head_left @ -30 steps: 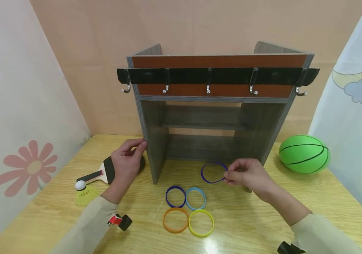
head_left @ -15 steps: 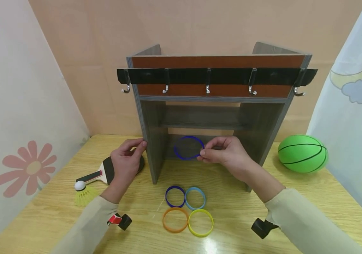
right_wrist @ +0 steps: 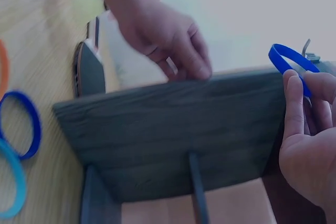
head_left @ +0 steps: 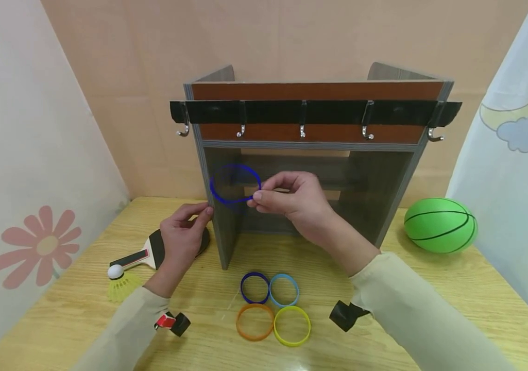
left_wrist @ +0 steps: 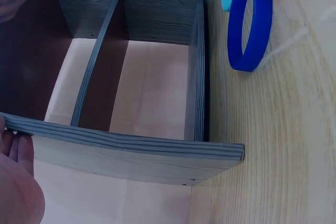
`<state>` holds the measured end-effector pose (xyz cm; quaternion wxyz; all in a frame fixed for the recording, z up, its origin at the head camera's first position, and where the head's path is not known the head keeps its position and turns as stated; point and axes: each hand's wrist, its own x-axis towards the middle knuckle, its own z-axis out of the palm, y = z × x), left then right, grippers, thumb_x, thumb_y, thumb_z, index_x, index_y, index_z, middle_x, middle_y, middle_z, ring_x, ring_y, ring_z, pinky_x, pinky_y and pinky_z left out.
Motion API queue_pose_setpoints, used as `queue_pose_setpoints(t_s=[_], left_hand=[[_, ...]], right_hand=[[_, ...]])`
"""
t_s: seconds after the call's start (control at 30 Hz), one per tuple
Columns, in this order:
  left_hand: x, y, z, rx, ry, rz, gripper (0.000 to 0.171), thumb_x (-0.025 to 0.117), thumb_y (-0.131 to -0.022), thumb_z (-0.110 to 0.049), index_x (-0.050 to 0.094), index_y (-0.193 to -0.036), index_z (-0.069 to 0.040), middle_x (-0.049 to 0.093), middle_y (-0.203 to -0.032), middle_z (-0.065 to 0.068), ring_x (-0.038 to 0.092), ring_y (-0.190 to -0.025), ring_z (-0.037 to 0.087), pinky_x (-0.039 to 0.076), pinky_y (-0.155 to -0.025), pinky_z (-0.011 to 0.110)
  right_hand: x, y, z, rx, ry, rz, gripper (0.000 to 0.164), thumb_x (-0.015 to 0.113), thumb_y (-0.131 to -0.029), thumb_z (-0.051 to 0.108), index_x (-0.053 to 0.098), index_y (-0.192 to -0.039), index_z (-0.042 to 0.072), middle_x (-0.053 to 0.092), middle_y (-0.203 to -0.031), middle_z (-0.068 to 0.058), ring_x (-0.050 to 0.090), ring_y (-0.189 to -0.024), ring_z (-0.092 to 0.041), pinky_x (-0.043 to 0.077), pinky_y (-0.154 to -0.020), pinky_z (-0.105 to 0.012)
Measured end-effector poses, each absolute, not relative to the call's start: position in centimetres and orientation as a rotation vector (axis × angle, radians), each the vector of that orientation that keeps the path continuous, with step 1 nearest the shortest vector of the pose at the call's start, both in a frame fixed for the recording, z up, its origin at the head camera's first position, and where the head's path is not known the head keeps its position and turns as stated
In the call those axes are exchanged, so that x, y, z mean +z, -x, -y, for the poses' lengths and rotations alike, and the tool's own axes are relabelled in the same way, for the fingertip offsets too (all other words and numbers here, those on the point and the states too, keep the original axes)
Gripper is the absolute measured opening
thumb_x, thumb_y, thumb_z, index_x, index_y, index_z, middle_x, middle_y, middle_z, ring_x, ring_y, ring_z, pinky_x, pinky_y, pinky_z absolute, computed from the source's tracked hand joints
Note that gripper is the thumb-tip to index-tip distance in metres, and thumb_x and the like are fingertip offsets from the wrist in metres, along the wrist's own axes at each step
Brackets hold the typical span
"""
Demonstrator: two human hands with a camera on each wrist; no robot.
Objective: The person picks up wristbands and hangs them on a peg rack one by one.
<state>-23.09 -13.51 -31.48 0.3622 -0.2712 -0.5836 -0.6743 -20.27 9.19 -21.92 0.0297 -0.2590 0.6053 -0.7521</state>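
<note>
Between thumb and fingers my right hand (head_left: 298, 198) pinches a dark blue silicone wristband (head_left: 214, 194), raised in front of the left part of the grey wooden shelf unit (head_left: 381, 196). The band's loop points left, below the row of metal hooks (head_left: 241, 130). My left hand (head_left: 185, 229) grips the front edge of the unit's left side panel, thumb on the near face; the left wrist view shows its fingers (left_wrist: 25, 150) behind that panel. Lying on the table are another dark blue wristband (head_left: 242, 290), a light blue one (head_left: 297, 292), an orange one (head_left: 238, 323) and a yellow one (head_left: 309, 327).
A black strip (head_left: 273, 112) carries the several hooks across the unit's top. To the left lie a table tennis paddle (head_left: 156, 247) and a yellow shuttlecock (head_left: 123, 285). A green ball (head_left: 440, 225) sits right of the unit.
My right hand has lifted the dark blue wristband from low at the unit's right side, moving it up and left. My left hand stays on the side panel.
</note>
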Motion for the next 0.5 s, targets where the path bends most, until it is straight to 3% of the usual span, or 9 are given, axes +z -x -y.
queue_pose_setpoints(t_s=[0.5], left_hand=[[-30.9,22.5,13.4,-1.66,0.695,1.556,0.009,0.062,-0.079,0.022,0.063,-0.088,0.022,0.067,-0.081,0.02,0.065,-0.076,0.01,0.054,-0.071,0.022]], right_hand=[[-17.8,20.2,-4.5,-2.411,0.931,-1.733,0.005,0.064,-0.086,-0.009,0.063,-0.087,-0.004,0.066,-0.089,-0.021,0.068,-0.084,-0.03,0.053,-0.081,-0.041]])
